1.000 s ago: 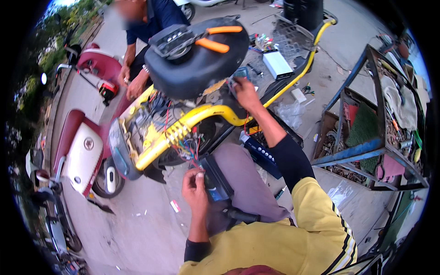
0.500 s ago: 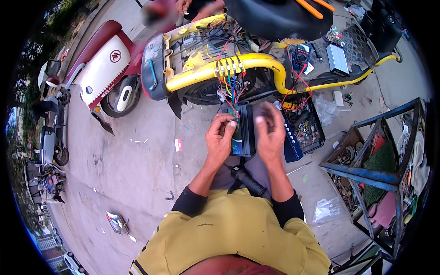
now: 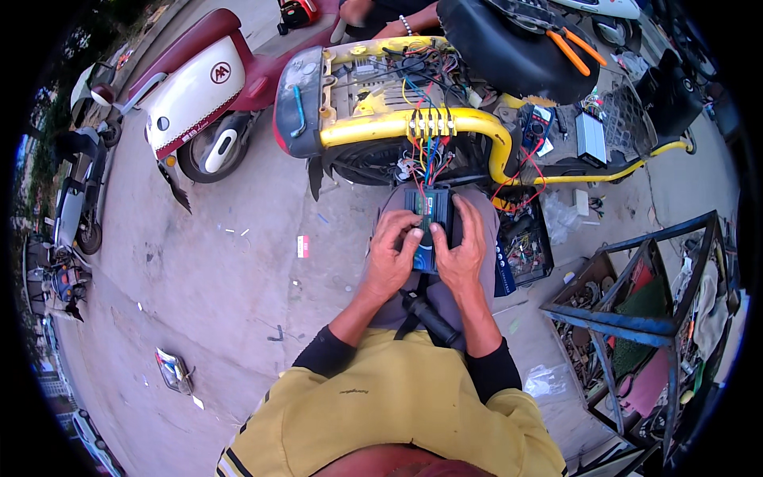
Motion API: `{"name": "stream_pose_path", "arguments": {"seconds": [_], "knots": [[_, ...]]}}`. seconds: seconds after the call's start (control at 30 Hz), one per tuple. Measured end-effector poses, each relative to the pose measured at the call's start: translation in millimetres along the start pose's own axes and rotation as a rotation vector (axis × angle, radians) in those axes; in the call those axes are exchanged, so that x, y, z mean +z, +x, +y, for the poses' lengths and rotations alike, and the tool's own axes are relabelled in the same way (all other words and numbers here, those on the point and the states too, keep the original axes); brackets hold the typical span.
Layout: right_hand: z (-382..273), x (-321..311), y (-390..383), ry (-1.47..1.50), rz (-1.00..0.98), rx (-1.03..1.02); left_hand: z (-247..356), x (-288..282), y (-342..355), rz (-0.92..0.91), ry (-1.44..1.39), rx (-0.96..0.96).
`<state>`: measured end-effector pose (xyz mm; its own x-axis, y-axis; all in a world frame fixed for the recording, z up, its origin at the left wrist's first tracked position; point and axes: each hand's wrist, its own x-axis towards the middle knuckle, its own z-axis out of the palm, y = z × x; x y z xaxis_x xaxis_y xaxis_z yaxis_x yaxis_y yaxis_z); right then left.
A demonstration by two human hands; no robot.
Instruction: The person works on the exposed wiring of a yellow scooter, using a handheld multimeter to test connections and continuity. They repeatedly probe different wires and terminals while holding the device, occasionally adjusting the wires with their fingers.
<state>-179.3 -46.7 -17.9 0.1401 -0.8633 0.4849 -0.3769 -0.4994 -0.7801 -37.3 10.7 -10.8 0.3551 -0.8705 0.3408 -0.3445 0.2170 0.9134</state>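
A black finned controller box [image 3: 430,203] with a green and blue label lies over my lap, its wires running up to the scooter's yellow frame [image 3: 381,128]. My left hand [image 3: 389,253] grips the box's left side, its curled fingers and thumb close together over the label. Whether anything small is pinched there, I cannot make out. Along the other side, my right hand [image 3: 464,253] holds the box, thumb resting on its front. Colored wires [image 3: 430,151] cross a row of metal terminals [image 3: 431,123] on the frame tube.
Beyond the scooter's black seat [image 3: 509,56] lie orange-handled pliers [image 3: 574,49]; a co-worker's hand [image 3: 391,30] is nearby. A multimeter [image 3: 536,126] and silver box [image 3: 590,137] rest on the footboard. At right stands a blue metal rack [image 3: 620,322]; a white and maroon scooter [image 3: 191,99] stands left.
My right hand has come in against the box, its thumb now on the front. The box looks turned more face-up. The whole view has shifted, and the co-worker's hand has moved.
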Motion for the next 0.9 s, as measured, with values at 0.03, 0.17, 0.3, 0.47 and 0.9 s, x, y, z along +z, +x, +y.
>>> {"name": "stream_pose_path", "arguments": {"seconds": [0.03,0.17,0.3,0.47,0.9], "knots": [[-1,0,0,-0.012,-0.006,0.002,1,0,1,-0.021,0.068,0.061],[1,0,0,-0.049,-0.025,-0.016,-1,4,0,-0.071,0.176,0.153],[1,0,0,-0.061,-0.042,0.005,-6,4,-1,-0.087,0.194,0.191],[-1,1,2,-0.08,-0.077,0.036,-20,7,-4,0.019,-0.009,0.135],[-16,-2,13,-0.207,-0.228,0.1,-63,5,45,0.263,-0.35,-0.31]]}}
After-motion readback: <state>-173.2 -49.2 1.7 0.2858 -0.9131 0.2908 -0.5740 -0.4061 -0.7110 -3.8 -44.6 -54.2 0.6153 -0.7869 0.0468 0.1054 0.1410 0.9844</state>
